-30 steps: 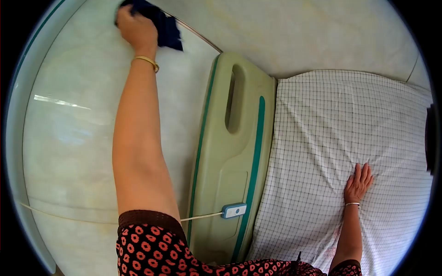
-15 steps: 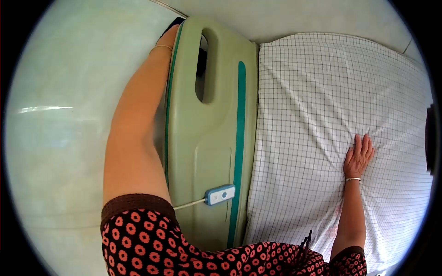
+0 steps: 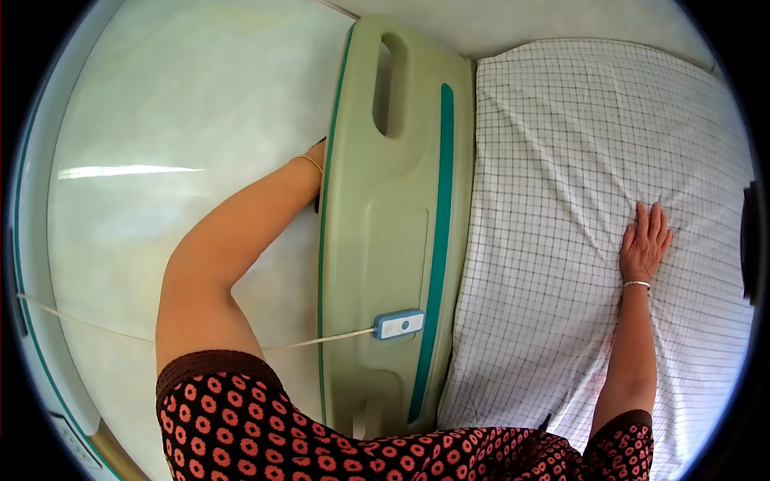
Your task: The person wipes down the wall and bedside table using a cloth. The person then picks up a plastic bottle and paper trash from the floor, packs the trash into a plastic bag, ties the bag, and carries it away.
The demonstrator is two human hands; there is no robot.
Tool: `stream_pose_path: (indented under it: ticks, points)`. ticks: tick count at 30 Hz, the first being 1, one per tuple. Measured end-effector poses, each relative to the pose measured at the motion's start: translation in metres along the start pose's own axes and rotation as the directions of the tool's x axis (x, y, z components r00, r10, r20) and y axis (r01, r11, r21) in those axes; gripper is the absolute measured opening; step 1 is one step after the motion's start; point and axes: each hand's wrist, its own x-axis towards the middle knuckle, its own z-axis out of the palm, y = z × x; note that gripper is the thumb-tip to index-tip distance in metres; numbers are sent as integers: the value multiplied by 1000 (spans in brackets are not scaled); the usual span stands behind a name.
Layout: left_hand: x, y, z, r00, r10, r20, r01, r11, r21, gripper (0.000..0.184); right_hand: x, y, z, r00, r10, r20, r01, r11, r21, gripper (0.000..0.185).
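My right hand (image 3: 643, 248) lies flat with its fingers stretched out on a white checked sheet (image 3: 545, 184), which wrinkles around it. A pale bracelet circles that wrist. My left hand (image 3: 315, 155) reaches behind the pale green headboard (image 3: 361, 240), whose edge hides its fingers. Small dark patches show beside this hand, but I cannot make out what they belong to. A blue and white call button (image 3: 399, 325) rests on the headboard, with its cord running left behind my left arm.
The headboard has a handle slot (image 3: 383, 88) and a teal stripe (image 3: 438, 240). A pale wall (image 3: 184, 104) stands beyond its left side. A wall panel with a socket (image 3: 74, 439) runs down the far left. Something black (image 3: 750, 240) sits at the right edge.
My left hand has moved down along the back of the headboard, and that elbow is more bent. My right hand stays flat on the sheet. The view has shifted, showing more wall at left.
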Motion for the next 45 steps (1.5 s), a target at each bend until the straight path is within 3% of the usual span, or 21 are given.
stream_pose_path:
  ticks: [3, 4, 6, 8, 11, 17, 19, 21, 22, 23, 25, 26, 28, 29, 31, 33, 35, 37, 39, 41, 45]
  points:
    - [-25, 15, -4, 992, 47, -118, -19, 973, 230, 52, -2, 1, 1, 1000, 3, 18, -3, 1000, -6, 41]
    - [-36, 19, -9, 991, -29, -133, 73, 938, 338, 54, -2, 1, 0, 999, 13, 39, -12, 1000, -28, 41]
    - [-54, 35, -34, 933, -350, -81, 321, 711, 626, 54, -1, 1, -1, 998, 14, 53, -11, 998, -62, 40]
    - [-69, 25, -55, 878, -448, -167, 444, 634, 633, 47, -1, 3, 2, 997, 15, 74, -9, 996, -90, 40]
    - [-99, 21, -89, 799, -360, -482, 601, 514, 612, 34, -2, 3, 2, 993, 25, 111, -10, 991, -137, 40]
    - [-170, 74, -134, 551, -377, -744, 830, 336, 445, 13, -1, 0, -6, 986, 31, 161, 5, 977, -214, 41]
    - [-183, 75, -122, 638, -313, -704, 767, 335, 547, 9, -1, 2, -8, 994, 13, 113, 5, 988, -152, 40]
    - [-178, 102, -103, 694, -381, -611, 719, 405, 565, 9, 4, 6, -24, 954, 3, 298, 15, 998, -58, 40]
    - [-178, 111, -91, 721, -405, -563, 693, 448, 565, 9, 4, 18, -20, 963, -79, 256, 62, 995, 75, 38]
    - [-178, 120, -77, 750, -405, -523, 660, 509, 552, 9, 5, 28, -23, 969, -76, 237, 63, 996, 65, 38]
    - [-180, 136, -47, 802, -376, -464, 588, 631, 506, 7, -2, 49, -29, 889, -268, 372, 170, 946, 277, 32]
    - [-181, 144, -33, 842, -344, -415, 530, 668, 522, 7, -18, 63, -25, 869, -357, 342, 247, 913, 325, 29]
    - [-191, 160, 28, 891, -379, -248, 453, 748, 486, 9, -80, 81, -42, 915, -312, 257, 168, 871, 461, 25]
    - [-197, 170, 47, 904, -374, -205, 426, 781, 457, 10, -104, 80, -72, 915, -382, 129, 262, 807, 529, 24]
    - [-206, 201, 61, 935, -351, -45, 336, 845, 416, 12, -142, 78, -128, 918, -375, 133, 227, 768, 599, 18]
    - [-217, 223, 62, 921, -389, -21, 362, 834, 417, 13, -179, 88, -151, 914, -394, 97, 257, 747, 613, 14]
    - [-228, 236, 69, 908, -418, 1, 386, 839, 382, 15, -212, 95, -177, 919, -321, 228, 89, 734, 673, 12]
    - [-232, 239, 62, 903, -427, 50, 359, 812, 459, 16, -238, 102, -200, 916, -305, 262, 59, 747, 662, 9]
    - [-228, 229, 56, 892, -450, 44, 387, 810, 440, 14, -263, 112, -205, 926, -307, 221, 125, 801, 586, 8]
    - [-216, 219, 35, 886, -455, -87, 418, 703, 576, 14, -265, 122, -206, 905, -330, 268, 121, 804, 582, 10]
    - [-193, 179, -2, 764, -481, -429, 642, 505, 577, 14, -236, 136, -184, 940, -286, 187, 190, 893, 408, 30]
